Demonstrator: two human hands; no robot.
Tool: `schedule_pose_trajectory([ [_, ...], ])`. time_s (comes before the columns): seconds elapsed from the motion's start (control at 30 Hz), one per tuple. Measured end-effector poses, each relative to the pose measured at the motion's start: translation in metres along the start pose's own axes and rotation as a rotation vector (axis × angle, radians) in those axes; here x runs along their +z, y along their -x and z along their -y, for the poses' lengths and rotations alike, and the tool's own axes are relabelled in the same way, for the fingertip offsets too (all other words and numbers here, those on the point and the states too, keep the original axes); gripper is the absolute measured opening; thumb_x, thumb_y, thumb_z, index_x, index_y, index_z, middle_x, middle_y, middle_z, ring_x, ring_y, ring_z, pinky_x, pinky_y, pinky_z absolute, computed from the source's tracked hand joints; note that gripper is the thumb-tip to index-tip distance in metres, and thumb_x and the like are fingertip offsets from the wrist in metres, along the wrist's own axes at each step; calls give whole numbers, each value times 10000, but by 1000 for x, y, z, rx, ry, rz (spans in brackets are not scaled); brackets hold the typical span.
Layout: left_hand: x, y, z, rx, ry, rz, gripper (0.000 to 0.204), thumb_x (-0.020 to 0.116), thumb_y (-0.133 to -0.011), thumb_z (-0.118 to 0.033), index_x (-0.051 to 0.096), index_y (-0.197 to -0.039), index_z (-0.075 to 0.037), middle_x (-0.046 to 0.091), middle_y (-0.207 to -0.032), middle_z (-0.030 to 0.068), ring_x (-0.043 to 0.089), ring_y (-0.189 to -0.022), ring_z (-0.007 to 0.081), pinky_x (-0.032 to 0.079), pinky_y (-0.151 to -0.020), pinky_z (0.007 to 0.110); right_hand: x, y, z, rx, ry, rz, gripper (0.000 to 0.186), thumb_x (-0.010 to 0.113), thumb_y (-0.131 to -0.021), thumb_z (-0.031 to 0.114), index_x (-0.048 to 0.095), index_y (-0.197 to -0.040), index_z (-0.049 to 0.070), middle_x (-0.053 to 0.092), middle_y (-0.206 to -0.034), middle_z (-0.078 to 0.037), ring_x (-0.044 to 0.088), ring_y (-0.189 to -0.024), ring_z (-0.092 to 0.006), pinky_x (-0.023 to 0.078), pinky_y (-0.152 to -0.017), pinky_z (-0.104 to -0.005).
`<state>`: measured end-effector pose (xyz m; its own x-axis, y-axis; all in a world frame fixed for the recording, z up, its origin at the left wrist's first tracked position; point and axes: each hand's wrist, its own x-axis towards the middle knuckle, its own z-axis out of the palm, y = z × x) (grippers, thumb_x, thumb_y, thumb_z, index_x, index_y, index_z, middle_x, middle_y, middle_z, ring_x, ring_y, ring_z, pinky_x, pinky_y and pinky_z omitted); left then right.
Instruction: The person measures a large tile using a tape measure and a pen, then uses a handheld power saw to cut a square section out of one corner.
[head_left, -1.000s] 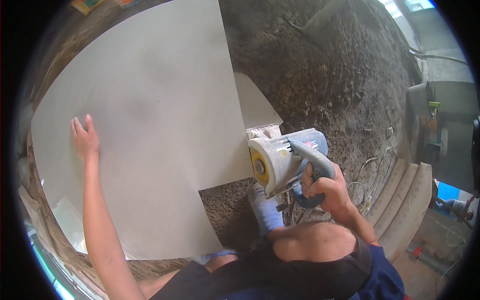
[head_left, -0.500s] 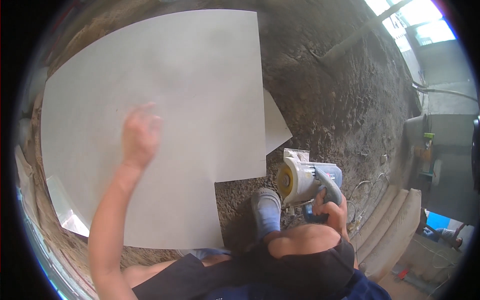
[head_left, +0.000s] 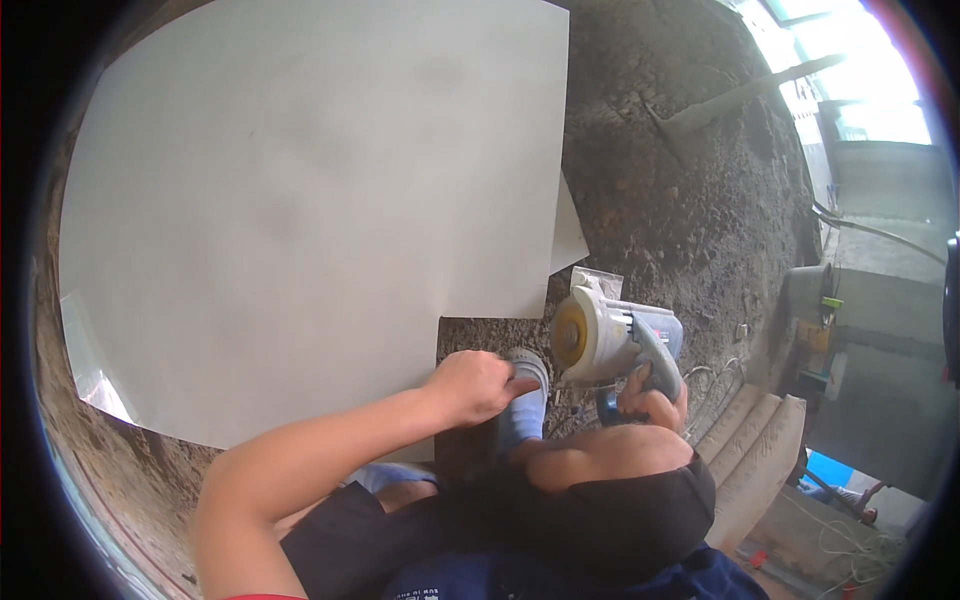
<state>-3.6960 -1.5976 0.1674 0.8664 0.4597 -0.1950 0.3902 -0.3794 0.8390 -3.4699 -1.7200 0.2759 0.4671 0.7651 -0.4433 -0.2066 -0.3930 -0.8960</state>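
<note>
My right hand point(head_left: 655, 403) is wrapped round the handle of a handheld circular saw point(head_left: 632, 335) with a pale guard and a yellow disc on its left side. The saw is held low beside my right shoe point(head_left: 530, 370). My left hand point(head_left: 472, 388) is loosely closed in front of my knees, with the thumb sticking out to the right. Nothing shows in it. It is over the near right part of a large pale slab point(head_left: 300, 190), which has a square notch cut from its near right corner.
A smaller pale piece point(head_left: 570, 228) sticks out from under the slab's right edge. Rough, dark ground point(head_left: 690, 190) surrounds the slab. Long, dusty padded sacks point(head_left: 755, 450) are at the right, with loose cable point(head_left: 725, 370) beside them. Another person point(head_left: 865, 500) is far right.
My left hand has come off the middle of the slab, toward me and to the right, near my shoe. The right hand keeps its hold on the saw. The view has shifted.
</note>
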Motion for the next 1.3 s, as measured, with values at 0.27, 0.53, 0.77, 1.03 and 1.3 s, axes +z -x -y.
schedule_pose_trajectory([
  [0.27,24,-10,-4,-14,152,156,680,431,-907,-629,680,-693,-32,655,-759,195,629,-779,402,494,-712,474,9,3,3,36,-15,-34,244,460,-612,-25,514,-850,-20,478,-669,-74,436,-539,-173,411,-551,-315],
  [0.53,22,-12,-5,-52,86,138,697,425,-909,-628,680,-670,-25,654,-738,195,632,-755,398,496,-696,477,10,3,6,18,-60,14,218,470,-619,-31,503,-834,-21,468,-666,-72,460,-550,-176,423,-550,-317],
  [0.77,20,-8,-8,-50,33,88,673,429,-923,-591,674,-646,-29,646,-715,194,630,-731,398,500,-678,478,12,4,5,21,-57,10,246,471,-612,-30,505,-855,-27,476,-675,-78,468,-549,-184,432,-551,-322],
  [1.03,10,-7,-13,-54,47,84,660,442,-916,-588,677,-647,-33,647,-721,190,630,-732,391,494,-668,474,14,5,8,7,-31,14,259,480,-604,-21,508,-862,-26,480,-690,-90,463,-549,-187,426,-551,-324],
  [1.3,12,-7,-9,-46,63,78,674,434,-909,-607,680,-647,-36,651,-729,186,632,-754,389,493,-685,468,15,6,9,32,-26,8,274,481,-604,-25,510,-876,-15,485,-700,-88,462,-561,-187,422,-553,-329],
])
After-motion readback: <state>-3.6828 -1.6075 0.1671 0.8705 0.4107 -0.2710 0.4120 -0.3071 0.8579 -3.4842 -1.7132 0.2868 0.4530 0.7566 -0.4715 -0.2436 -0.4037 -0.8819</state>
